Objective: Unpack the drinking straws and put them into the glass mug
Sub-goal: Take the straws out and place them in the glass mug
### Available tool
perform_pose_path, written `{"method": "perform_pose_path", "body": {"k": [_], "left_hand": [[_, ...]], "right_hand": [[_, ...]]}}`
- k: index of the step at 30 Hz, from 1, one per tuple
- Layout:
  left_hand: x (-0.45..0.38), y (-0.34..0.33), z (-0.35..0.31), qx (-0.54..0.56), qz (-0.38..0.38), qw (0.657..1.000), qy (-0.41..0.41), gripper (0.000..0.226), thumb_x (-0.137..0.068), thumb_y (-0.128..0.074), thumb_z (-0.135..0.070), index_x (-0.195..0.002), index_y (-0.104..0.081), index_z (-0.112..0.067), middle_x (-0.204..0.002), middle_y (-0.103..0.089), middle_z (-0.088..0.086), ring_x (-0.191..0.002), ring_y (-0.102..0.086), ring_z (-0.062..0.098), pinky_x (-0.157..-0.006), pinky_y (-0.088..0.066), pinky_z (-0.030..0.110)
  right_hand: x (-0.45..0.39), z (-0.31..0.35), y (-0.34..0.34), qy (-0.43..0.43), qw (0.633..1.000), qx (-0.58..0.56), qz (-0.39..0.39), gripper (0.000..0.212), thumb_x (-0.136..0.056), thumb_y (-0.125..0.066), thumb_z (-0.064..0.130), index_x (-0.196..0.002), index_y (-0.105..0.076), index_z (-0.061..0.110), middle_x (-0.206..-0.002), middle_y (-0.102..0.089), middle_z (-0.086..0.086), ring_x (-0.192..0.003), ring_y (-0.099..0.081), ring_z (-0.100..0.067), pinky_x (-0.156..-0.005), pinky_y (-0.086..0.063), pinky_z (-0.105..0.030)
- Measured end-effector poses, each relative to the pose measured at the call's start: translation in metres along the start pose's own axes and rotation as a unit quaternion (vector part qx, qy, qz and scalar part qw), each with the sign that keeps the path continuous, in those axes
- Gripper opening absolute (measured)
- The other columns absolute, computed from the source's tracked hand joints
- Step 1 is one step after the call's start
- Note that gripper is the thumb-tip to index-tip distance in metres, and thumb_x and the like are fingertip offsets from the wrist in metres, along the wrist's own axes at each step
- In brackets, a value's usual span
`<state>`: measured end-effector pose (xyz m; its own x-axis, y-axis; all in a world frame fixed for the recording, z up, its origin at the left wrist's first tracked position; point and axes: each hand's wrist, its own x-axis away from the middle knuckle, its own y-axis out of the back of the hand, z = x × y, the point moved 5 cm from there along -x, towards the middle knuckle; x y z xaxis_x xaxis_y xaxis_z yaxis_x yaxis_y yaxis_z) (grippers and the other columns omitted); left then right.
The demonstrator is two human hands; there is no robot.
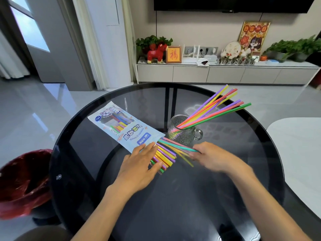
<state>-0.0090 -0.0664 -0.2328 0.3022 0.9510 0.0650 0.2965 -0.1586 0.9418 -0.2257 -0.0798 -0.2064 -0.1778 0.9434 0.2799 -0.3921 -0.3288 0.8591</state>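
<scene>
Dark smoked glass fills our view, a round tabletop [173,197] under both our forearms. Nearest the middle, our left hand [140,162] lies flat with fingers straight, pressing down on the open end of the straw packet [121,126] and the loose straws [165,153] fanning out of it. Just beside it, our right hand [212,157] pinches a few of those straws, a teal one on top, their far ends still inside the packet's mouth. The hand is blurred. Just behind them stands the textured glass mug [184,133], handle to the right, with a bunch of colourful straws [217,108] leaning out to the right. Off to the left sits a red-lined bin [22,181]; across the room, a low TV cabinet [225,73].
</scene>
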Motion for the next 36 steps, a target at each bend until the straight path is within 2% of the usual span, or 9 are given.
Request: {"method": "perform_pose_path", "body": {"k": [5, 14, 17, 24, 27, 29, 31, 34, 36], "left_hand": [[-0.001, 0.002, 0.008, -0.018, -0.011, 1.0, 0.019, 0.067, -0.096, -0.031, -0.059, -0.154, -0.012, -0.03, -0.162, -0.008, -0.017, -0.15, 0.0, 0.011, -0.115, -0.024, 0.043], [0.0, 0.0, 0.011, -0.019, 0.0, 1.0, 0.023, 0.071, -0.095, -0.033, -0.059, -0.154, -0.008, -0.029, -0.162, -0.003, -0.016, -0.15, 0.005, 0.012, -0.117, -0.02, 0.046], [0.0, -0.001, 0.011, -0.019, 0.01, 0.999, 0.026, 0.072, -0.095, -0.034, -0.06, -0.154, -0.007, -0.03, -0.163, -0.001, -0.015, -0.15, 0.007, 0.011, -0.118, -0.019, 0.046], [0.0, -0.001, 0.012, -0.016, 0.014, 0.999, 0.027, 0.072, -0.095, -0.037, -0.058, -0.154, -0.007, -0.03, -0.163, 0.0, -0.015, -0.15, 0.007, 0.011, -0.118, -0.019, 0.047], [0.004, 0.006, 0.004, 0.029, -0.035, 0.999, 0.026, 0.07, -0.094, -0.048, -0.047, -0.153, -0.016, -0.028, -0.163, -0.009, -0.011, -0.151, -0.002, 0.014, -0.117, -0.022, 0.048], [0.012, 0.027, -0.009, 0.009, -0.18, 0.983, -0.032, 0.069, -0.087, -0.062, -0.025, -0.148, -0.031, -0.022, -0.159, -0.027, 0.001, -0.147, -0.021, 0.024, -0.112, -0.031, 0.051], [0.024, 0.045, -0.025, -0.071, -0.321, 0.938, -0.107, 0.077, -0.078, -0.066, -0.007, -0.146, -0.033, -0.019, -0.154, -0.035, 0.011, -0.143, -0.03, 0.033, -0.111, -0.032, 0.055], [0.034, 0.059, -0.036, -0.147, -0.388, 0.898, -0.145, 0.084, -0.076, -0.062, 0.0, -0.15, -0.027, -0.021, -0.157, -0.025, 0.009, -0.146, -0.023, 0.034, -0.115, -0.021, 0.06], [0.034, 0.056, -0.036, -0.175, -0.397, 0.887, -0.157, 0.075, -0.075, -0.059, 0.003, -0.144, -0.04, -0.018, -0.156, -0.029, 0.009, -0.146, -0.022, 0.033, -0.116, -0.017, 0.061]], "right_hand": [[0.025, -0.026, 0.033, 0.004, 0.994, -0.106, -0.008, 0.031, -0.098, -0.054, 0.032, -0.072, -0.059, 0.016, -0.053, -0.045, 0.009, -0.052, -0.038, -0.011, -0.054, -0.032, -0.027], [0.042, -0.041, 0.048, 0.012, 0.938, -0.34, -0.058, 0.025, -0.1, -0.051, 0.028, -0.092, -0.062, 0.007, -0.059, -0.038, 0.005, -0.05, -0.027, -0.009, -0.044, -0.023, -0.022], [0.037, -0.035, 0.049, 0.019, 0.926, -0.369, -0.078, 0.025, -0.102, -0.047, 0.028, -0.091, -0.06, 0.009, -0.06, -0.038, 0.004, -0.05, -0.028, -0.01, -0.045, -0.026, -0.024], [0.037, -0.033, 0.057, -0.005, 0.894, -0.402, -0.2, 0.027, -0.103, -0.044, 0.024, -0.082, -0.055, 0.012, -0.057, -0.039, 0.003, -0.043, -0.032, -0.008, -0.043, -0.027, -0.022], [0.031, -0.002, 0.032, 0.008, 0.904, -0.404, -0.139, 0.027, -0.104, -0.043, 0.022, -0.081, -0.053, 0.011, -0.056, -0.04, 0.004, -0.041, -0.032, -0.005, -0.044, -0.027, -0.022], [0.027, 0.02, 0.013, 0.009, 0.912, -0.401, -0.088, 0.031, -0.104, -0.044, 0.022, -0.074, -0.048, 0.014, -0.055, -0.041, 0.005, -0.039, -0.033, -0.004, -0.042, -0.029, -0.018], [0.026, 0.038, -0.002, 0.014, 0.912, -0.408, -0.032, 0.031, -0.104, -0.045, 0.023, -0.074, -0.047, 0.015, -0.054, -0.04, 0.005, -0.038, -0.033, -0.003, -0.04, -0.029, -0.017], [0.034, 0.063, -0.016, 0.046, 0.893, -0.438, 0.091, 0.027, -0.104, -0.044, 0.025, -0.079, -0.048, 0.016, -0.052, -0.039, 0.008, -0.038, -0.032, -0.003, -0.042, -0.028, -0.019], [0.045, 0.079, -0.025, 0.063, 0.867, -0.465, 0.169, 0.024, -0.104, -0.045, 0.027, -0.083, -0.05, 0.016, -0.053, -0.039, 0.007, -0.041, -0.032, -0.005, -0.043, -0.033, -0.021]]}}
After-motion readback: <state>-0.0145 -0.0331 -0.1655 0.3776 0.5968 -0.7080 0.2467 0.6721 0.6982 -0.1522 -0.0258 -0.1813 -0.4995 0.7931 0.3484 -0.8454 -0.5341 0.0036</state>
